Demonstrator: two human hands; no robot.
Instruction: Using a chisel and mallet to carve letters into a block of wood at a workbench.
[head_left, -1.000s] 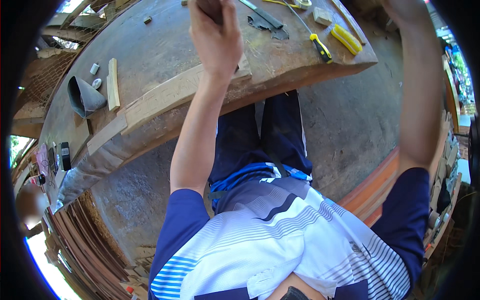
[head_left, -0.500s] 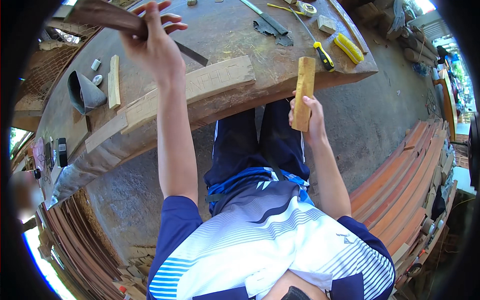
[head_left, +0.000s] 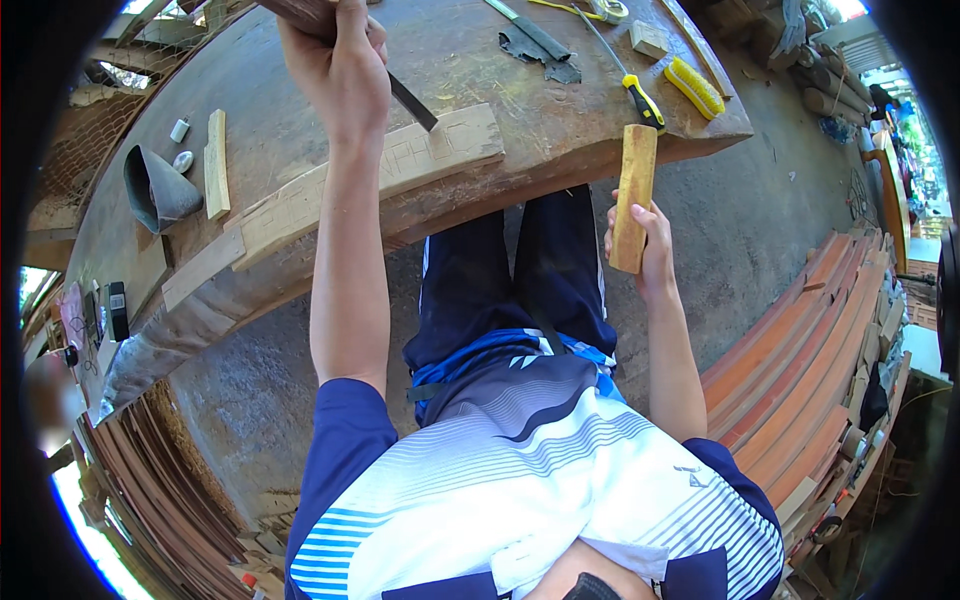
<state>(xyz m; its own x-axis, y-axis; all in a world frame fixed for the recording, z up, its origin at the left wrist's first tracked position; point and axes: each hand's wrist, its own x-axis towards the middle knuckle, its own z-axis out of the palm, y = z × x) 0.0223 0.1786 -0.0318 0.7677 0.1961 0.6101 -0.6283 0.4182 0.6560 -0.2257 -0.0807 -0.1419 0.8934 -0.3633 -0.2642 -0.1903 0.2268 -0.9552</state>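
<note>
My left hand (head_left: 340,85) is closed round a dark brown wooden piece (head_left: 298,14) at the top of the view. A thin dark strip (head_left: 412,106) reaches from under that hand toward a pale board (head_left: 455,140) with carved marks, lying along the bench's near edge; whether strip and piece are joined, I cannot tell. My right hand (head_left: 650,245) grips a yellowish rectangular wood block (head_left: 637,165) upright, just off the bench edge. Above it on the bench are a yellow-black screwdriver (head_left: 642,98) and a yellow brush (head_left: 692,85).
The bench (head_left: 280,110) also carries a grey rolled sheet (head_left: 155,190), wood offcuts (head_left: 216,160), a tape measure (head_left: 610,10) and grey scraps (head_left: 540,55). Long reddish planks (head_left: 780,370) are stacked at right, darker ones (head_left: 175,470) at lower left.
My right hand has come down from the top right with the block. My left hand has swung left, then slightly back rightward, still holding the dark piece.
</note>
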